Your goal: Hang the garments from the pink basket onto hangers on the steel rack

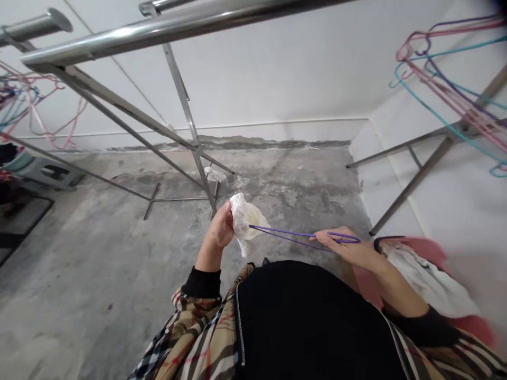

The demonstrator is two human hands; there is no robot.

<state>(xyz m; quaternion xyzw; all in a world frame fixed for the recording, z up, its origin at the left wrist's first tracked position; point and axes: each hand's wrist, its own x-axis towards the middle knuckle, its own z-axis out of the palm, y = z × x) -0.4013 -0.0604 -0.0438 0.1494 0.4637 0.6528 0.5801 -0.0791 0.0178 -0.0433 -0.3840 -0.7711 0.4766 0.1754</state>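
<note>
In the middle of the head view, my left hand (222,226) is closed on a crumpled white cloth garment (242,219), whose exact kind I cannot make out. A thin purple clothes hanger (289,232) runs sideways from it, one end reaching into the cloth's opening. At the hanger's other end, my right hand (348,247) has its fingers wrapped round the purple wire. Below the right forearm stands a pink basin (431,248) with white cloth (433,282) in it, partly hidden by the arm.
A metal clothes rack (174,29) crosses above and in front of me, its legs on the concrete floor (119,253). Coloured hangers (447,100) hang on the right, and more hangers (47,105) at the left. A grey plastic stool (55,174) stands far left.
</note>
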